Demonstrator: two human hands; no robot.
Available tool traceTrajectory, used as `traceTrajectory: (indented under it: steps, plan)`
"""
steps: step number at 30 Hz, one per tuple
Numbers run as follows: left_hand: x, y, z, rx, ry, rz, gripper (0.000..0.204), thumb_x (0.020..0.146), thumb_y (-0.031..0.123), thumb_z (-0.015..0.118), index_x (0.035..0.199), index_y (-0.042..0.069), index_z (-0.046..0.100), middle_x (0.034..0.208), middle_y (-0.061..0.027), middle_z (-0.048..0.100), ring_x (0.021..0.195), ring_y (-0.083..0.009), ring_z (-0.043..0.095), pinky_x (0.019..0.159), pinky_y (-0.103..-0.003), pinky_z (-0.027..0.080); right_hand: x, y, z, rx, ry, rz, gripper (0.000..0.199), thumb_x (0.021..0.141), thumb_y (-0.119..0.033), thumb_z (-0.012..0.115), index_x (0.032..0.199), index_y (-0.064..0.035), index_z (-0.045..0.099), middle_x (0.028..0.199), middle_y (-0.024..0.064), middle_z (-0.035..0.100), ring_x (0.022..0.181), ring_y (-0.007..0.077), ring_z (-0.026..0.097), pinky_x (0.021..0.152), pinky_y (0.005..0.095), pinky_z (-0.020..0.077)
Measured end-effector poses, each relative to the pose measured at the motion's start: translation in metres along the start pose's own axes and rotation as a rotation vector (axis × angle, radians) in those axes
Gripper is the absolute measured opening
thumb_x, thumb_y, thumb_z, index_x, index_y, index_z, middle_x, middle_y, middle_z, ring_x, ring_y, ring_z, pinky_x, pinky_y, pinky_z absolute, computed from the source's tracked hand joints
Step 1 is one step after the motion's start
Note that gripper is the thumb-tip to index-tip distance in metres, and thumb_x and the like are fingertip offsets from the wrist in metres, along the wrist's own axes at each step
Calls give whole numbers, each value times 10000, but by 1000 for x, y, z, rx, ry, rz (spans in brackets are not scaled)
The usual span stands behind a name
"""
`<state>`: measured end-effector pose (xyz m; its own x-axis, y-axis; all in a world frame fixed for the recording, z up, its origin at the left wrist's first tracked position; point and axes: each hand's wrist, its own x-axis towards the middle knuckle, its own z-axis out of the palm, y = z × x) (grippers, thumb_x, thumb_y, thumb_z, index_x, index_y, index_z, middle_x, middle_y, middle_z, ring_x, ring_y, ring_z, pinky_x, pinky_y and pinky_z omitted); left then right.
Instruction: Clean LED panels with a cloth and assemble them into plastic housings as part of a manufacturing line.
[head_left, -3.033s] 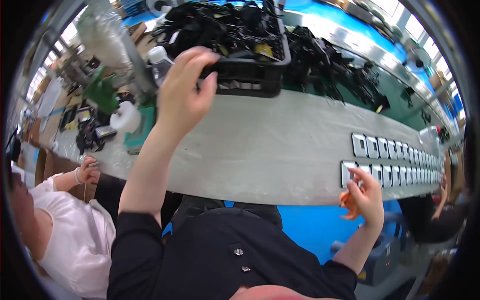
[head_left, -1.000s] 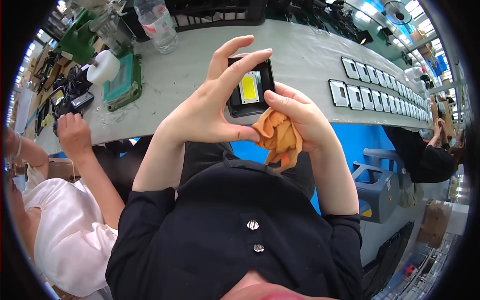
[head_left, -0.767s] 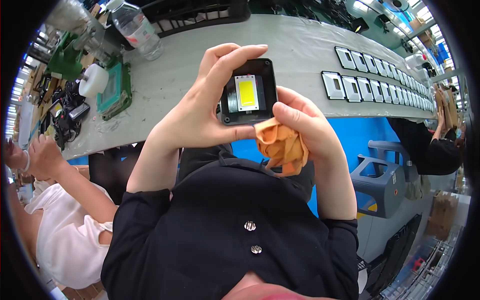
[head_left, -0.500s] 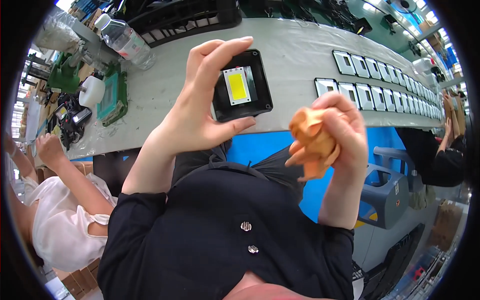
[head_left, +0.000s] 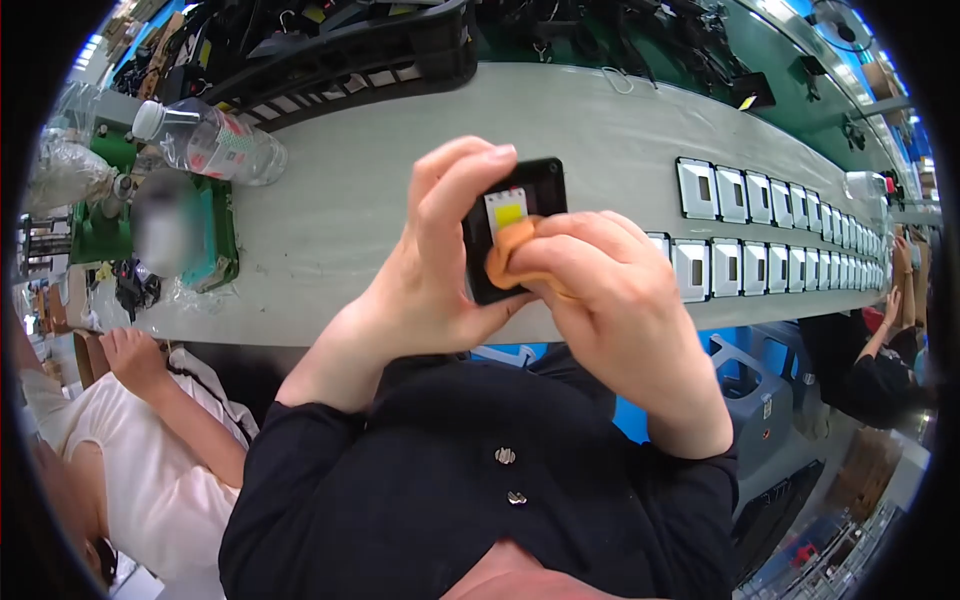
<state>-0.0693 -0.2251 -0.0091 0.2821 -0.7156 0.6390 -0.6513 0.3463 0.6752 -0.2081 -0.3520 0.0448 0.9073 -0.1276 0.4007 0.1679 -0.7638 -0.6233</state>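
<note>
Clear plastic makes up the capped bottle, left of the black square plastic housing; whether it contains liquid, I cannot tell. Between bottle and housing, but farther from the person, a black slatted plastic crate holds a jumble of dark parts, its walls presumably keeping them together. The left hand wraps the housing's left side, fingers along the far edge and thumb along the near one, likely to steady it with its open face up. Inside the housing sits a white rectangular plate with a yellow panel, partly covered by a crumpled orange cloth. The right hand pinches that cloth, pressing it into the housing. To the housing's right, silver-white square frames line up in two rows, apparently for order.
</note>
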Motion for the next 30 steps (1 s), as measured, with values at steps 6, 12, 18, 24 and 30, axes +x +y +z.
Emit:
traceTrajectory:
  steps: [6, 12, 18, 24, 30]
  plan:
    - [-23, 18, 1, 76, 126, 187, 1008, 626, -5, 802, 1408, 65, 169, 1329, -239, 374, 1127, -304, 492, 940, -408, 457, -9, -18, 16, 6, 280, -144, 334, 709, 83, 696, 1028, -14, 679, 1007, 114, 632, 871, 225, 647, 742, 292, 526]
    - [-62, 57, 3, 43, 182, 209, 877, 601, -84, 758, 1354, 31, 325, 1314, -163, 390, 1214, -326, 422, 959, -360, 439, -54, -66, 32, -89, 113, -135, 226, 719, 12, 737, 934, -18, 677, 942, 114, 644, 823, 264, 639, 706, 332, 515]
    - [-74, 91, 15, 138, 65, 221, 996, 659, 36, 827, 1412, 29, 174, 1323, -205, 383, 1169, -275, 460, 964, -388, 431, -84, -83, 26, -198, 286, -153, 203, 733, 38, 694, 922, -32, 675, 945, 108, 653, 824, 265, 634, 712, 346, 512]
    - [-78, 98, 25, -16, 74, 192, 1106, 655, 139, 870, 1461, 43, 118, 1299, -183, 405, 1163, -264, 456, 979, -385, 413, -134, -102, -11, 114, 156, 40, 173, 745, 24, 667, 910, -25, 682, 930, 116, 669, 816, 228, 652, 724, 306, 510]
    - [-59, 100, 41, 44, -73, 237, 1106, 660, 112, 856, 1465, 36, 101, 1269, -207, 428, 1117, -270, 481, 946, -385, 432, -113, -82, 10, -327, 285, -116, 218, 722, 40, 696, 931, -19, 673, 943, 117, 658, 809, 272, 642, 714, 320, 511]
